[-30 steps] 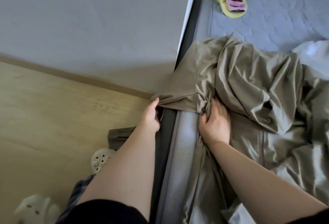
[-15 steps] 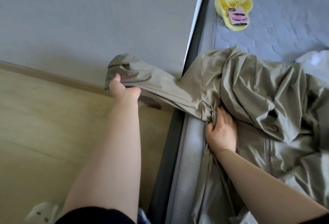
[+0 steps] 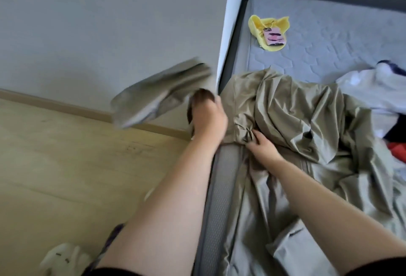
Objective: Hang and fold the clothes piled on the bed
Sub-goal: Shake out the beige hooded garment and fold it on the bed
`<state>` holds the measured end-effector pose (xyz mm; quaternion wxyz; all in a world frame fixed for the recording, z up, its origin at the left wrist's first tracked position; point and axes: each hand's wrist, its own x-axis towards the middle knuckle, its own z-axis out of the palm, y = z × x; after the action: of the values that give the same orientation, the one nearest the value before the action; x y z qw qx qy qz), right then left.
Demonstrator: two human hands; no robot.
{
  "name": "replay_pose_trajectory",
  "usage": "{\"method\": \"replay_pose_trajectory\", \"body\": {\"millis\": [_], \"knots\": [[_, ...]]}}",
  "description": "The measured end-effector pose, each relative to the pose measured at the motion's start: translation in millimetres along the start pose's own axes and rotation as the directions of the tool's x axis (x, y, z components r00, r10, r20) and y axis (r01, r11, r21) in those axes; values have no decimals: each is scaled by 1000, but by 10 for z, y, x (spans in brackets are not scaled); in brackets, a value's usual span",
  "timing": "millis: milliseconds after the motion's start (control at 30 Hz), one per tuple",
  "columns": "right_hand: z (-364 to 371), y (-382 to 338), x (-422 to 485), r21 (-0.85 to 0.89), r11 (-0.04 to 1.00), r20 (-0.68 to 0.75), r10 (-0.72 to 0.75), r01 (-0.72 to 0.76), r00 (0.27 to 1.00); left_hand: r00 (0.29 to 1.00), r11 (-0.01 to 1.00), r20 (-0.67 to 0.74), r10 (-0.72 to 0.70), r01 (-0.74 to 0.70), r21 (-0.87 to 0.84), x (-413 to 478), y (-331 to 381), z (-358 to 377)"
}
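Olive garment (image 3: 296, 111) lies crumpled at the near edge of the mattress (image 3: 329, 40), left hand (image 3: 207, 119) closed round its blurred loose end (image 3: 158, 97) out over the floor (image 3: 66, 166), right hand (image 3: 262, 146) fingers curled into a bunched gather on the mattress, white clothes (image 3: 373, 87) beside.

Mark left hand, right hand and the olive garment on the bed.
left hand (image 3: 208, 122), head view, back of the hand.
right hand (image 3: 264, 147), head view, back of the hand.
olive garment (image 3: 296, 111), head view, crumpled middle lying on the bed.
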<state>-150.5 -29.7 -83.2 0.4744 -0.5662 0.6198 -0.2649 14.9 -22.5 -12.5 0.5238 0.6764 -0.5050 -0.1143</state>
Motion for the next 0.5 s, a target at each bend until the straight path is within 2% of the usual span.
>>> {"method": "replay_pose_trajectory", "body": {"millis": [33,67,100,133,167,200,233,300,367,433,500], "knots": [[-197,-130,-82,335,936,110,72,-106,991,964,956,64,258,-264,124,-202,141,71],[-423,-211,-171,577,797,198,72,-176,977,859,846,196,473,-505,172,-425,252,155],[-672,-224,-257,738,652,195,40,-174,980,710,712,373,597,-683,163,-666,339,239],[-937,-201,-329,832,538,147,25,-137,989,540,579,580,611,-804,138,-919,403,299],[-1193,-166,-396,875,474,94,38,-101,995,369,452,755,542,-885,108,-1176,428,346],[-1405,-111,-468,889,449,74,60,-93,995,233,362,874,426,-930,71,-1424,440,374],[-1566,-22,-530,869,481,75,109,-119,991,165,345,927,336,-938,42,-1641,446,394],[-1734,207,-641,697,671,148,211,-253,966,148,396,955,257,-918,36,-1931,466,419],[-1759,413,-773,424,839,158,302,-340,940,166,413,947,276,-910,39,-2040,481,429],[-1708,552,-912,279,919,83,267,-280,960,204,462,924,322,-886,34,-2035,472,413],[-1634,588,-1038,155,972,-6,177,-174,984,252,557,912,323,-830,32,-2008,428,371]]}}
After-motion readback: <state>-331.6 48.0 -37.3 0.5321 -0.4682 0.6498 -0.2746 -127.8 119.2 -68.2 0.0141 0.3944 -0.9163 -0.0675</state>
